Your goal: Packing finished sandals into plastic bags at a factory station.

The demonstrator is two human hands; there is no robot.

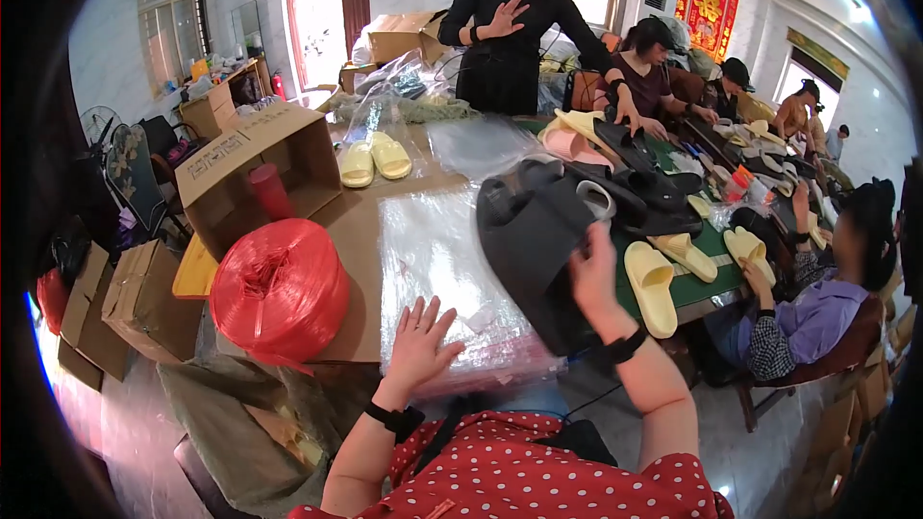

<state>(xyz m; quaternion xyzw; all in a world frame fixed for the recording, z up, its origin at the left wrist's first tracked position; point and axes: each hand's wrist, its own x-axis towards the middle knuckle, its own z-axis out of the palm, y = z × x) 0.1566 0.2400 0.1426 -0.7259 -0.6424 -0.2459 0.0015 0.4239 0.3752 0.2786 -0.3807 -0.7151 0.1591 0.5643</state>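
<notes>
My right hand (598,279) grips a pair of black slide sandals (534,240), held up and tilted over the table. My left hand (420,338) hovers open, fingers spread, over a stack of clear plastic bags (433,250) lying on brown cardboard in front of me. Both wrists wear black bands.
A big red spool of plastic twine (279,290) sits left of the bags, with an open cardboard box (252,165) behind it. Yellow slides (373,160) and more black, pink and yellow slides (663,274) cover the table. A person in black (505,34) stands opposite; several seated people work on the right.
</notes>
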